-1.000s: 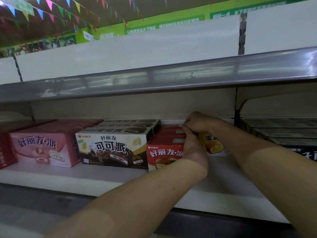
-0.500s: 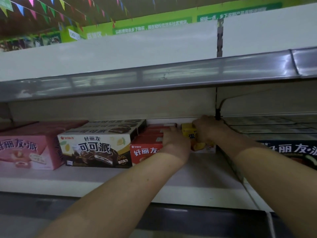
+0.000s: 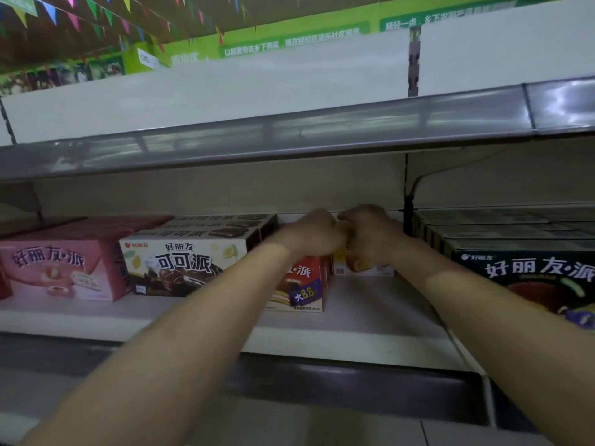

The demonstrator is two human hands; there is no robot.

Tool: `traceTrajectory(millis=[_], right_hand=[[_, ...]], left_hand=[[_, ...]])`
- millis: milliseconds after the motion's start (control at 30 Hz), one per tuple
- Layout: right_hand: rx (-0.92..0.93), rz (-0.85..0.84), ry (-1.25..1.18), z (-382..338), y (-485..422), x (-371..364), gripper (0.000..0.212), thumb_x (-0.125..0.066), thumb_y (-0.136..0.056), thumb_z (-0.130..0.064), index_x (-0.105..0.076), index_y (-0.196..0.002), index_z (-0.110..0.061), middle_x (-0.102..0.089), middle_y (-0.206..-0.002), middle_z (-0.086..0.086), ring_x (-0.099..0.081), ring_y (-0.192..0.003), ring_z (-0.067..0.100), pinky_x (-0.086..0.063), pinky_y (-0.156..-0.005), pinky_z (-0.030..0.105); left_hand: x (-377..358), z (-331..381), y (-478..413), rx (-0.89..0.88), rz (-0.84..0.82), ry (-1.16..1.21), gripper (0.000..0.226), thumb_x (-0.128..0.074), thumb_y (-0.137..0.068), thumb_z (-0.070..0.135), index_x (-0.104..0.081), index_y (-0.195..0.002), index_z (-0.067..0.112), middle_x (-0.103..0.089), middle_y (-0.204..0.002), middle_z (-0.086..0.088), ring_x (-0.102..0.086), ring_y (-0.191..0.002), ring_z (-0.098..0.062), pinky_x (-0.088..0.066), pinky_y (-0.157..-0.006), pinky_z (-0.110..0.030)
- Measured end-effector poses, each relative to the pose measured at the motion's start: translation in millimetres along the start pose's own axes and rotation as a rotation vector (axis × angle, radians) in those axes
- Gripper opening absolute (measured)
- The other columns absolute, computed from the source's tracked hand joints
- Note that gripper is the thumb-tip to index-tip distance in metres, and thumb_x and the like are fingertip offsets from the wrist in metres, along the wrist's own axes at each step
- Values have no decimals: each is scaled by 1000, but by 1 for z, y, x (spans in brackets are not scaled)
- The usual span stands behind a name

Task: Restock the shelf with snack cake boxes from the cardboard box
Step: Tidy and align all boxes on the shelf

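Observation:
A small yellow snack cake box (image 3: 365, 268) stands far back on the white shelf (image 3: 370, 307), to the right of a row of red snack cake boxes (image 3: 301, 284). My right hand (image 3: 370, 235) grips the yellow box from above and covers most of it. My left hand (image 3: 317, 231) is curled over the back of the red row, knuckles against my right hand, at the yellow box's upper left edge. The fingertips of both hands are hidden. The cardboard box is out of view.
Black-and-white cocoa pie boxes (image 3: 186, 262) and pink boxes (image 3: 54, 272) fill the shelf to the left. Dark boxes (image 3: 531, 272) stand beyond a divider on the right. The upper shelf's grey edge (image 3: 289, 140) hangs low overhead. Bare shelf lies in front of the yellow box.
The view has shifted right along the shelf. My left hand has moved from the front of the red boxes back and right, up against my right hand. The yellow box sits deeper.

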State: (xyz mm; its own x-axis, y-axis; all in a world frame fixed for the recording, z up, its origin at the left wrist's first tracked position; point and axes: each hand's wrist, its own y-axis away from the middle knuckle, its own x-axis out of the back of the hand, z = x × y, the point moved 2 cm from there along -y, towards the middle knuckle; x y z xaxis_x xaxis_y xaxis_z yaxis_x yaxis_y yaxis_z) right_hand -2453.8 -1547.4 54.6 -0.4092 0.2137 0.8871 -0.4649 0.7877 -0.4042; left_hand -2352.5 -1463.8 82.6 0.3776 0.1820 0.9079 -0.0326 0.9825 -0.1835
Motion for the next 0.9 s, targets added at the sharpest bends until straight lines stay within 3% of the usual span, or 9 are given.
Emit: traceTrajectory(millis=[100, 167, 233, 300, 367, 433, 567, 733, 900], right_hand=[[53, -1, -452, -29, 34, 12, 31, -46, -99, -18, -61, -126, -22, -61, -121, -2, -60, -92, 12, -44, -66, 13], [99, -99, -646, -45, 56, 9, 34, -51, -99, -29, -56, -132, -28, -61, -124, -4, -59, -102, 10, -48, -80, 15], [184, -92, -529, -53, 65, -1, 44, -61, -92, -30, -53, -135, -26, -56, -130, -2, -53, -118, 14, -43, -102, 28], [178, -57, -399, -54, 64, -13, 53, -64, -91, -28, -47, -141, -24, -42, -143, 2, -41, -132, 19, -30, -111, 27], [150, -3, -400, -55, 63, -19, 53, -63, -92, -25, -46, -141, -21, -37, -146, 4, -37, -134, 20, -27, -109, 24], [113, 49, -437, -56, 65, -23, 53, -64, -91, -25, -46, -141, -22, -39, -142, 4, -43, -130, 22, -34, -108, 27], [-19, 51, -558, -61, 72, -25, 49, -55, -97, -25, -40, -144, -24, -51, -133, 4, -55, -108, 17, -49, -90, 27], [-57, 56, -474, -68, 74, -26, 43, -48, -100, -23, -40, -142, -21, -56, -134, 7, -57, -113, 22, -48, -93, 29], [-137, 16, -284, -85, 70, -2, 54, -54, -95, -37, -36, -145, -26, -42, -144, 3, -54, -117, 24, -50, -94, 36]], left_hand=[[24, -16, 26, 0, 94, 127, 19, -48, -100, 29, -62, -96, 15, -62, -90, 2, -58, -83, -14, -42, -65, -23], [23, -29, 47, -20, 173, 120, 23, -49, -100, 25, -64, -115, 18, -66, -109, 0, -60, -102, -19, -45, -77, -24], [11, -43, 59, -59, 269, 70, 29, -52, -98, 22, -65, -123, 18, -66, -120, -6, -60, -110, -22, -45, -88, -25], [-2, -56, 63, -50, 346, 29, 27, -55, -96, 27, -70, -117, 18, -68, -116, -5, -61, -107, -23, -44, -83, -24], [-9, -63, 65, -34, 417, -25, 29, -61, -92, 29, -70, -115, 14, -66, -116, -8, -57, -111, -26, -40, -87, -26], [-13, -68, 69, -14, 517, -77, 36, -67, -87, 29, -67, -119, 12, -60, -121, -10, -49, -118, -28, -36, -96, -28], [-20, -77, 83, 123, 743, 94, 38, -68, -86, 23, -61, -122, 11, -48, -123, -12, -46, -116, -31, -41, -96, -36], [-16, -85, 81, 113, 644, 148, 33, -64, -90, 26, -58, -118, 11, -45, -123, -10, -55, -105, -32, -45, -91, -36], [13, -114, 90, -104, 635, -31, 31, -62, -90, 25, -60, -116, 9, -51, -119, -10, -53, -107, -29, -47, -86, -39]])
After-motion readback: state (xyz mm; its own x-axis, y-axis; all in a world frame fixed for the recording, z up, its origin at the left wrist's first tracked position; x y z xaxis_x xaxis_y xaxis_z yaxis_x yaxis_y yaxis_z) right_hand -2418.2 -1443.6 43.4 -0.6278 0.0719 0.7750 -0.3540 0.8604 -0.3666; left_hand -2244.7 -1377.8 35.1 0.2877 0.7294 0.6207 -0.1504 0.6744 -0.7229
